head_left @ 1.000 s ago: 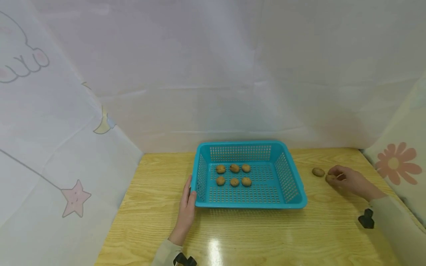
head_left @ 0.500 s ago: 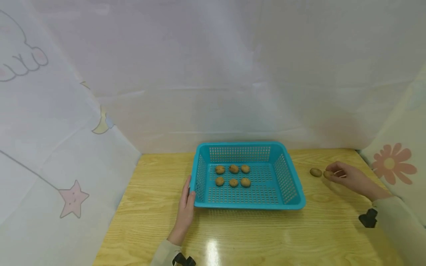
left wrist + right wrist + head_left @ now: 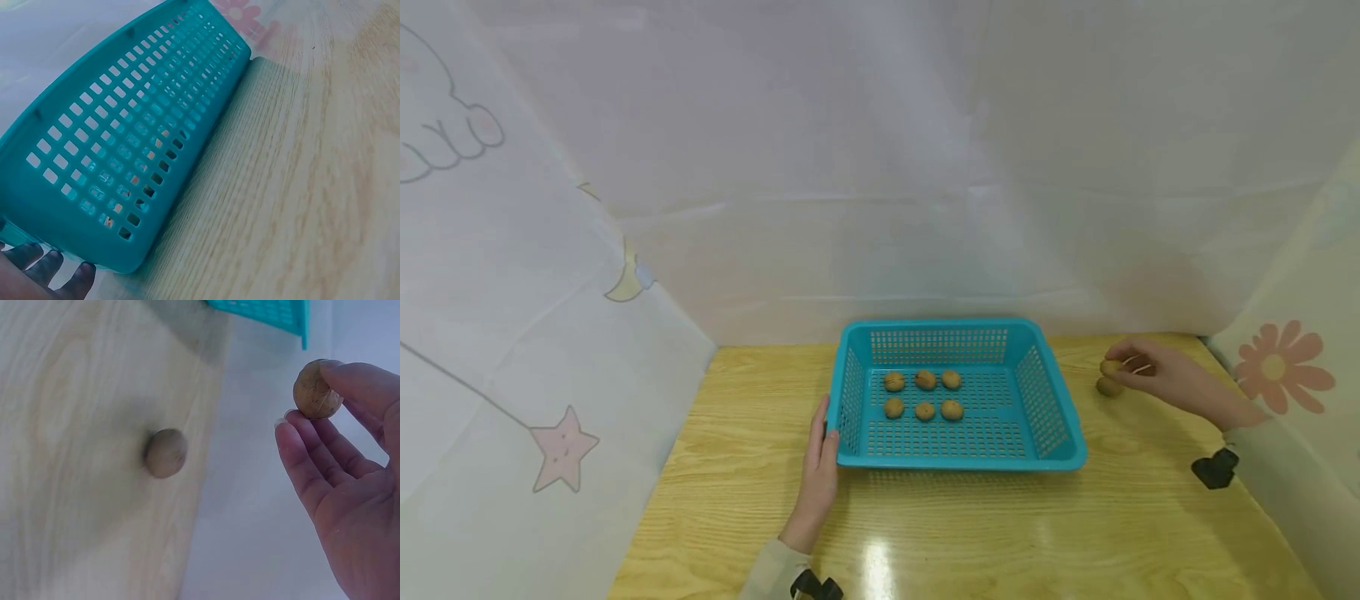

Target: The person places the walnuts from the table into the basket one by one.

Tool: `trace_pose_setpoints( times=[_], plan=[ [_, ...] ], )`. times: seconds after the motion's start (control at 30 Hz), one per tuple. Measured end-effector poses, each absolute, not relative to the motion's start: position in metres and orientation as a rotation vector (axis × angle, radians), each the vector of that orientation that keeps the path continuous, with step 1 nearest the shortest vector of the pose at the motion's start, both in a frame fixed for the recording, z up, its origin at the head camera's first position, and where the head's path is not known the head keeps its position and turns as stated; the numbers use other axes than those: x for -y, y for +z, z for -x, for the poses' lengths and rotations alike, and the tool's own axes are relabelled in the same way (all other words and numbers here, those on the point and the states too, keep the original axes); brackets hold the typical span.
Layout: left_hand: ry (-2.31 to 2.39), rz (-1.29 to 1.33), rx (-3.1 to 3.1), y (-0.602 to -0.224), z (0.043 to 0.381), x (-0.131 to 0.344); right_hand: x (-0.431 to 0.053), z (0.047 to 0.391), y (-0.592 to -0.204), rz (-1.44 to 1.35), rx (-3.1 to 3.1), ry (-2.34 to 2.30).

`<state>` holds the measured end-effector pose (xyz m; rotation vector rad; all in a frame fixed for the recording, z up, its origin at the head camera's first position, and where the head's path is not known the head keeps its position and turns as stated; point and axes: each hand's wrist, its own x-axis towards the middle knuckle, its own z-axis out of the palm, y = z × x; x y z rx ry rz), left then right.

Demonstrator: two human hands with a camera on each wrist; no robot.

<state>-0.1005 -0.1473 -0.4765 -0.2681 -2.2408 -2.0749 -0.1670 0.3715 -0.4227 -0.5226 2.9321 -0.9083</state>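
A blue plastic basket (image 3: 958, 463) with perforated walls stands on the table, several walnuts (image 3: 925, 380) lying in two rows on its floor. The left hand (image 3: 818, 475) holds the basket's left side, thumb at the rim; the left wrist view shows its fingertips (image 3: 81, 278) against the basket's end. To the right of the basket, the right hand (image 3: 1165, 379) pinches a walnut (image 3: 315, 390) between thumb and fingers, raised off the table. Another walnut (image 3: 1108, 387) rests on the table just below the held one.
The wooden table (image 3: 970, 533) ends at a pale cloth (image 3: 910, 167) hanging behind it. More printed cloth, with a star (image 3: 565, 448) on the left and a flower (image 3: 1273, 367) on the right, walls in both sides.
The right hand has picked the walnut up off the table and carried it left, to above the other loose walnut. The left hand stays at the basket.
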Motion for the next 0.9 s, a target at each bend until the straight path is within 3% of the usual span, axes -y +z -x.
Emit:
trace_pose_setpoints(
  times=[0.43,0.9],
  plan=[
    [-2.09,0.255,2.242,-0.478,0.1,0.148,-0.326,0.195,-0.384,0.667,-2.891,-0.883],
    [-2.103,0.25,2.248,-0.477,0.1,0.147,-0.277,0.222,-0.376,0.721,-2.79,-0.946]
  ],
)
